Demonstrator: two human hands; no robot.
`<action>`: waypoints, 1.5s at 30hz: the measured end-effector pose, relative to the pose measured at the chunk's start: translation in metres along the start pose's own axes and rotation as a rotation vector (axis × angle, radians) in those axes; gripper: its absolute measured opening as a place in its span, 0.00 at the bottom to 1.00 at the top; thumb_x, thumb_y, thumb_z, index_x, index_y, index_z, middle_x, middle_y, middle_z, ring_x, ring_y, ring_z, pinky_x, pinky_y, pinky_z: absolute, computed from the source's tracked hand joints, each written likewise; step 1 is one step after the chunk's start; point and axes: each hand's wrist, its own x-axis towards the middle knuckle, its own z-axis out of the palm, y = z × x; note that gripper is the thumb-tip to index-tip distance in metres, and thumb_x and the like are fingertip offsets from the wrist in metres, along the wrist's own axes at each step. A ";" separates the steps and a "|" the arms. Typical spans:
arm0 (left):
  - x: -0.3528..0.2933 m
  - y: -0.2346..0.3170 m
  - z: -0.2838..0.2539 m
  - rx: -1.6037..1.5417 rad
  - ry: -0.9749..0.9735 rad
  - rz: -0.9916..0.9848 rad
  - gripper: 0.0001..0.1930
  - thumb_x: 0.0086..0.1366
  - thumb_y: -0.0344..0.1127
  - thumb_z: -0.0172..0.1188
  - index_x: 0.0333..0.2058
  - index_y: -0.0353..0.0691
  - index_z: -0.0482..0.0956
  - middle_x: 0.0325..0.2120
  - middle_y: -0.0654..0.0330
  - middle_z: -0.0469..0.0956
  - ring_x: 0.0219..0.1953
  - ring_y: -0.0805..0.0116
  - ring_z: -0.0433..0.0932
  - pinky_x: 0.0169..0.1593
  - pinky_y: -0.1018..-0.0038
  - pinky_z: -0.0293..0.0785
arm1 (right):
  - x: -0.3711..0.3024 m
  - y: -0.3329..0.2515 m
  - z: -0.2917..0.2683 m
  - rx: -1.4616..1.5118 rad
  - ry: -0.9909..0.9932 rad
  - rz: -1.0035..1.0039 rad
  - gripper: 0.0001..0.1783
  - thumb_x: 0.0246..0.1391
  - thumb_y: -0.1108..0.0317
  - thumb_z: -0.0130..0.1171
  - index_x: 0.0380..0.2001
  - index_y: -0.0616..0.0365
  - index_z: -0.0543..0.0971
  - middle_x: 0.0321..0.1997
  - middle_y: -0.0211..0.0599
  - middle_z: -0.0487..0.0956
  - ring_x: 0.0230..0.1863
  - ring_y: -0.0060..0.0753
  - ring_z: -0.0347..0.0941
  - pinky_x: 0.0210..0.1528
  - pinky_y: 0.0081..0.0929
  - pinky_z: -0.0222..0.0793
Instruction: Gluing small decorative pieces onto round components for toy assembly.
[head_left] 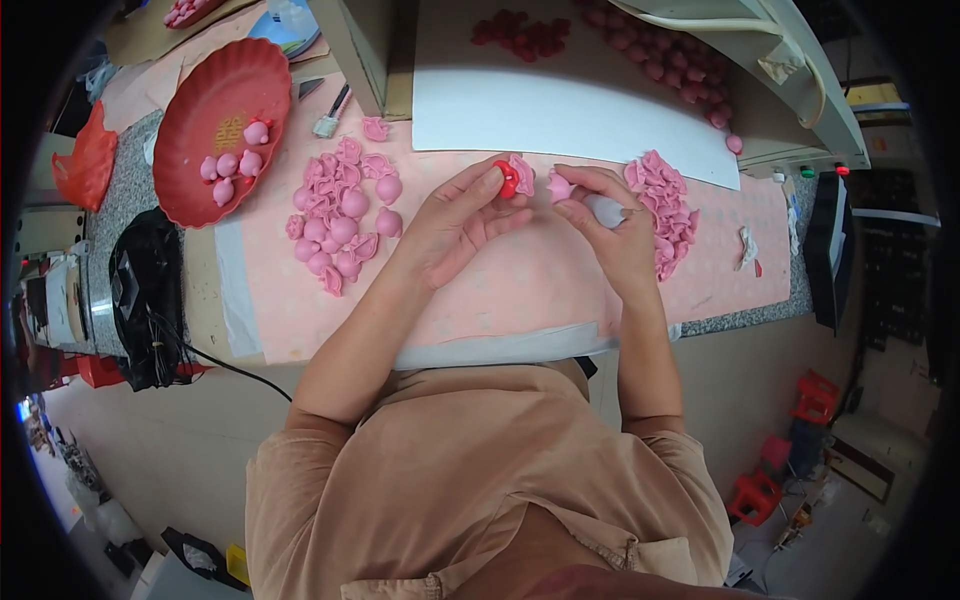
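Observation:
My left hand (460,222) is closed at the fingertips on a small glossy red piece (508,180). A frilled pink piece (522,174) sits against its right side. Just to the right, my right hand (618,228) pinches a small pointed pink piece (560,187) between thumb and forefinger. A whitish, rounded object (606,210) is tucked in the same hand, its kind partly hidden by the fingers. The two held pieces are a short gap apart. Left of my hands lies a heap of pink balls and frilled pieces (340,220); a pile of frilled pink pieces (665,210) lies on the right.
A red scalloped dish (175,125) with several pink-and-red pieces stands at the left. Beside it lies a brush (333,112). Under the machine-like housing (835,110), white paper (560,120) bears red pieces (520,36) and pink balls (690,75). A black bag (145,290) hangs at the left edge.

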 end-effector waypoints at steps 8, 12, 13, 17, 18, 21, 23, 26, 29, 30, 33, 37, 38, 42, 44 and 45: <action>0.002 -0.002 0.003 0.046 0.001 -0.024 0.20 0.67 0.37 0.55 0.55 0.34 0.69 0.44 0.56 0.76 0.45 0.67 0.77 0.51 0.70 0.77 | 0.009 -0.006 0.011 -0.047 -0.043 -0.126 0.20 0.44 0.78 0.67 0.44 0.60 0.79 0.42 0.32 0.76 0.35 0.20 0.71 0.40 0.17 0.69; 0.001 -0.002 0.005 0.059 0.016 -0.024 0.20 0.67 0.37 0.54 0.55 0.34 0.69 0.45 0.55 0.75 0.46 0.66 0.77 0.52 0.70 0.76 | 0.011 -0.005 0.013 -0.095 -0.070 -0.157 0.20 0.43 0.77 0.67 0.44 0.58 0.80 0.42 0.32 0.76 0.35 0.20 0.71 0.38 0.17 0.69; 0.001 -0.002 0.005 0.067 0.022 -0.024 0.20 0.67 0.36 0.54 0.55 0.34 0.69 0.45 0.55 0.75 0.46 0.66 0.77 0.53 0.70 0.76 | 0.012 -0.004 0.014 -0.125 -0.065 -0.180 0.20 0.43 0.77 0.67 0.44 0.57 0.80 0.41 0.32 0.76 0.35 0.20 0.72 0.38 0.17 0.70; 0.002 -0.003 0.001 0.090 0.021 -0.012 0.20 0.67 0.36 0.54 0.55 0.35 0.69 0.46 0.55 0.75 0.46 0.66 0.77 0.53 0.70 0.76 | 0.014 -0.001 0.015 -0.123 -0.071 -0.221 0.20 0.43 0.76 0.68 0.44 0.56 0.81 0.42 0.32 0.76 0.35 0.22 0.72 0.38 0.18 0.70; 0.003 -0.004 0.000 0.115 0.009 0.019 0.20 0.67 0.35 0.54 0.55 0.35 0.69 0.46 0.55 0.75 0.47 0.66 0.76 0.53 0.70 0.76 | 0.015 -0.001 0.015 -0.179 -0.070 -0.281 0.20 0.43 0.76 0.67 0.44 0.56 0.81 0.42 0.32 0.76 0.36 0.24 0.73 0.39 0.18 0.71; 0.003 -0.005 0.000 0.152 -0.013 0.075 0.19 0.67 0.34 0.53 0.55 0.34 0.68 0.47 0.56 0.74 0.48 0.66 0.75 0.54 0.69 0.75 | 0.016 -0.001 0.014 -0.215 -0.065 -0.347 0.20 0.43 0.76 0.67 0.44 0.55 0.81 0.42 0.33 0.75 0.38 0.27 0.73 0.40 0.20 0.71; 0.002 -0.006 0.000 0.172 -0.022 0.101 0.18 0.68 0.33 0.52 0.54 0.34 0.68 0.48 0.55 0.73 0.49 0.65 0.75 0.54 0.68 0.75 | 0.016 0.001 0.016 -0.191 -0.059 -0.357 0.19 0.44 0.76 0.67 0.43 0.54 0.81 0.42 0.33 0.75 0.40 0.28 0.73 0.42 0.21 0.71; 0.001 -0.012 0.001 0.249 0.015 0.254 0.16 0.63 0.28 0.59 0.49 0.37 0.74 0.46 0.58 0.74 0.45 0.72 0.75 0.48 0.75 0.74 | 0.014 0.005 0.022 -0.052 -0.136 -0.285 0.22 0.44 0.77 0.66 0.46 0.55 0.80 0.42 0.33 0.75 0.41 0.27 0.72 0.45 0.23 0.70; -0.001 -0.009 0.008 0.322 0.029 0.388 0.16 0.63 0.27 0.59 0.50 0.38 0.74 0.46 0.59 0.74 0.45 0.72 0.75 0.48 0.75 0.73 | 0.013 0.010 0.033 0.129 0.013 -0.118 0.21 0.46 0.77 0.65 0.46 0.58 0.77 0.43 0.32 0.74 0.38 0.23 0.74 0.42 0.19 0.71; -0.001 -0.008 0.010 0.327 0.023 0.387 0.16 0.63 0.27 0.59 0.50 0.38 0.74 0.46 0.59 0.74 0.45 0.72 0.75 0.48 0.75 0.73 | 0.011 0.011 0.037 0.430 -0.025 0.033 0.20 0.48 0.76 0.64 0.47 0.58 0.77 0.44 0.31 0.73 0.38 0.22 0.73 0.43 0.18 0.70; 0.000 -0.008 0.009 0.277 -0.025 0.416 0.16 0.62 0.26 0.58 0.50 0.39 0.74 0.47 0.59 0.74 0.47 0.71 0.74 0.50 0.75 0.72 | 0.015 0.009 0.048 0.774 -0.072 0.188 0.18 0.51 0.76 0.62 0.47 0.60 0.76 0.46 0.30 0.72 0.40 0.21 0.71 0.45 0.18 0.69; 0.000 -0.006 0.002 0.154 0.009 0.472 0.16 0.63 0.26 0.57 0.50 0.39 0.74 0.48 0.58 0.74 0.49 0.70 0.73 0.52 0.73 0.71 | 0.022 0.007 0.064 0.785 -0.032 0.039 0.17 0.50 0.76 0.63 0.45 0.61 0.77 0.46 0.32 0.71 0.46 0.24 0.69 0.49 0.19 0.66; -0.002 -0.002 0.001 0.143 -0.006 0.505 0.16 0.64 0.26 0.56 0.50 0.39 0.73 0.49 0.58 0.73 0.50 0.69 0.72 0.52 0.72 0.70 | 0.024 0.005 0.068 0.798 -0.056 0.028 0.17 0.50 0.76 0.63 0.45 0.61 0.77 0.46 0.32 0.71 0.46 0.24 0.69 0.49 0.19 0.66; -0.002 -0.001 0.001 0.038 -0.123 0.484 0.13 0.66 0.28 0.53 0.49 0.39 0.73 0.47 0.59 0.74 0.48 0.71 0.72 0.51 0.73 0.70 | 0.029 -0.007 0.071 0.598 -0.016 0.089 0.15 0.46 0.76 0.62 0.41 0.64 0.77 0.45 0.34 0.69 0.50 0.28 0.66 0.51 0.22 0.63; -0.009 0.012 0.012 0.062 -0.209 0.514 0.09 0.67 0.32 0.53 0.45 0.40 0.76 0.43 0.62 0.76 0.43 0.75 0.71 0.47 0.75 0.68 | 0.032 -0.001 0.077 0.751 -0.090 0.096 0.19 0.53 0.71 0.59 0.49 0.58 0.73 0.42 0.32 0.74 0.38 0.21 0.68 0.38 0.19 0.64; -0.010 0.020 0.019 0.099 -0.267 0.518 0.09 0.67 0.33 0.53 0.43 0.41 0.76 0.43 0.63 0.76 0.43 0.76 0.71 0.47 0.76 0.67 | 0.031 -0.006 0.077 0.787 -0.098 0.146 0.18 0.56 0.67 0.59 0.49 0.57 0.73 0.41 0.31 0.75 0.38 0.20 0.68 0.38 0.18 0.62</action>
